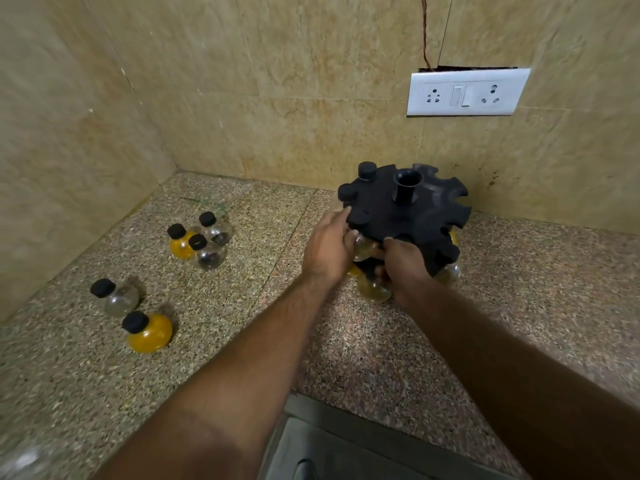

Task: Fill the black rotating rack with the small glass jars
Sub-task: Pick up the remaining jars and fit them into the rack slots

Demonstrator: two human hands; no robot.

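A speckled granite worktop (242, 341) runs into a corner of beige tiled wall, with a white socket plate (467, 92) at the upper right of the frame. Nearest the viewer, at lower left, two loose jars lie on the stone: a yellow-filled jar (149, 332) and, just behind it, a clear jar (121, 298). Further back, a cluster of three jars (199, 241) stands touching one another.

Right of centre, both hands work at the near edge of the black rotating rack (405, 216). The left hand (327, 251) has its fingers curled against the rim, seemingly steadying it; whether they truly grip I cannot tell. The right hand (407, 266) is clenched around a yellowish jar (374, 289) low under the rack.

The risk, I'd judge, is the rack turning or tipping while the neck is pushed into a slot, shaking the hung jars loose. Round glass on stone would roll or crack.
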